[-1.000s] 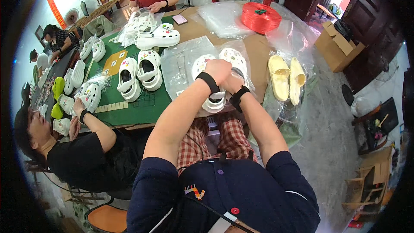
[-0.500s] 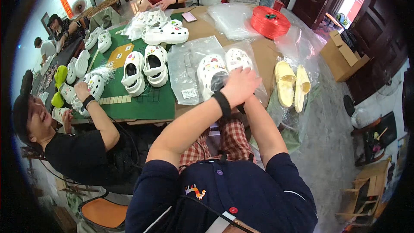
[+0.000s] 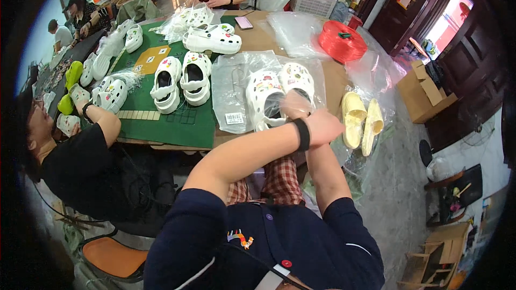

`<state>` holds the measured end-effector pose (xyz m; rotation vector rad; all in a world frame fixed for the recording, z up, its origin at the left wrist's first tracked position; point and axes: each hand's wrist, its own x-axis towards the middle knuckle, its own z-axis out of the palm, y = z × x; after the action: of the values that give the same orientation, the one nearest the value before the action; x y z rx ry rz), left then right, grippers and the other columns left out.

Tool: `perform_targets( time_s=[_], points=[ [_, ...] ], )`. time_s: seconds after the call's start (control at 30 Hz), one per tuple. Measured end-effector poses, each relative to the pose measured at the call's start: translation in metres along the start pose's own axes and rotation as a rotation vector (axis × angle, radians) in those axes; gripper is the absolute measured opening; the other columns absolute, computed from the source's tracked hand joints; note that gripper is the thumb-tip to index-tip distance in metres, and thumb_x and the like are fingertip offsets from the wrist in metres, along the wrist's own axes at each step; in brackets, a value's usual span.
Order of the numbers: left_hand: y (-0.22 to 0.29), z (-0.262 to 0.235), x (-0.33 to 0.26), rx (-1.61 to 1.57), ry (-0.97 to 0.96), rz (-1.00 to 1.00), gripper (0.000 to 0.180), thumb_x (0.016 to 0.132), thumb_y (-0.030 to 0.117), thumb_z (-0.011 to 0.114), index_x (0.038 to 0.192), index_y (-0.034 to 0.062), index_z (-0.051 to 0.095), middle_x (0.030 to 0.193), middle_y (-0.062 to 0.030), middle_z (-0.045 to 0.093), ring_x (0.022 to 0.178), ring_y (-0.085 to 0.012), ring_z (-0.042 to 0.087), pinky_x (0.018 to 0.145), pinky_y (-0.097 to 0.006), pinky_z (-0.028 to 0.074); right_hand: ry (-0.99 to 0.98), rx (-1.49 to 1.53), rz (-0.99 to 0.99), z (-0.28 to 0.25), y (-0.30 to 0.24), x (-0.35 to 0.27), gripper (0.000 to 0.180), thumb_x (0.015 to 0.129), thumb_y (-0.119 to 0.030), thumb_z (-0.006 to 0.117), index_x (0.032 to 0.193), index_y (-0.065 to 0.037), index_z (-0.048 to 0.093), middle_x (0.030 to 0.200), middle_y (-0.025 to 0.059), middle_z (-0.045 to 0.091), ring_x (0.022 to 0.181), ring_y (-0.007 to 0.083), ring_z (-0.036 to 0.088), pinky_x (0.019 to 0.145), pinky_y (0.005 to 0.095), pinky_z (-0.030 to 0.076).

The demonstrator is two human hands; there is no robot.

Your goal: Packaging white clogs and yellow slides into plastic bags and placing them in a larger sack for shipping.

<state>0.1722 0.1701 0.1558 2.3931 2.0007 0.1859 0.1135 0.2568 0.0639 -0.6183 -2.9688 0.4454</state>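
My left hand [image 3: 324, 127], a black band on its wrist, lies across my right wrist with its fingers curled; what it grips is hidden. My right hand [image 3: 294, 105] reaches out from under it. Its curled fingers rest on the heel end of a pair of white clogs [image 3: 267, 92] with coloured charms. The clogs lie on a clear plastic bag [image 3: 232, 88] at the near edge of the brown table [image 3: 332, 79]. My forearms are crossed above my lap.
More white clogs [image 3: 183, 78] stand on a green mat [image 3: 177, 121] to the left. Pale yellow clogs [image 3: 361, 120] in plastic lie to the right, with a red spool [image 3: 339, 40] behind. A person in black [image 3: 80, 150] sits close on my left; others sit farther along the table.
My left arm has swung rightward across my right forearm, and both hands have drawn back toward the near ends of the clogs. The view has shifted closer to the table.
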Motion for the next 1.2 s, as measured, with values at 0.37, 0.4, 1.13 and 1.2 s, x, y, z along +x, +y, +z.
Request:
perform_targets(
  time_s=[0.37, 0.4, 1.13, 1.2],
  points=[
    [-0.05, 0.061, -0.157, -0.098, 0.62, -0.844, 0.092, 0.072, 0.04, 0.076, 0.138, -0.0022, 0.027, 0.127, -0.0258, 0.04, 0.116, -0.0418, 0.045, 0.093, -0.048, 0.041, 0.098, 0.339, 0.158, -0.009, 0.042, 0.021, 0.034, 0.08, -0.03, 0.054, 0.082, 0.002, 0.067, 0.082, 0.0221, 0.066, 0.081, 0.036, 0.065, 0.072, 0.0416, 0.048],
    [-0.054, 0.062, -0.157, -0.237, 0.533, -0.948, 0.088, 0.074, 0.041, 0.074, 0.136, -0.0023, 0.029, 0.123, -0.0261, 0.044, 0.112, -0.0414, 0.05, 0.088, -0.047, 0.045, 0.077, 0.346, 0.132, -0.006, 0.049, 0.026, 0.031, 0.082, -0.026, 0.055, 0.086, 0.002, 0.066, 0.086, 0.0235, 0.065, 0.083, 0.0377, 0.064, 0.072, 0.0426, 0.049],
    [-0.056, 0.068, -0.217, -0.537, 0.618, -0.885, 0.01, 0.091, 0.013, 0.053, 0.093, 0.0028, 0.053, 0.076, -0.0158, 0.066, 0.074, -0.0348, 0.065, 0.066, -0.041, 0.05, 0.165, 0.418, -0.014, -0.018, 0.02, -0.014, 0.034, 0.085, -0.027, 0.053, 0.088, 0.002, 0.069, 0.087, 0.0278, 0.064, 0.084, 0.0407, 0.063, 0.074, 0.0459, 0.049],
    [-0.055, 0.066, -0.221, -0.481, 0.604, -0.89, 0.011, 0.091, 0.013, 0.053, 0.094, 0.0026, 0.053, 0.077, -0.0155, 0.067, 0.073, -0.0335, 0.066, 0.065, -0.039, 0.051, 0.094, 0.124, 0.075, -0.029, 0.003, -0.02, 0.033, 0.084, -0.027, 0.054, 0.09, 0.002, 0.068, 0.09, 0.0277, 0.064, 0.086, 0.0391, 0.064, 0.075, 0.0452, 0.05]
  ],
)
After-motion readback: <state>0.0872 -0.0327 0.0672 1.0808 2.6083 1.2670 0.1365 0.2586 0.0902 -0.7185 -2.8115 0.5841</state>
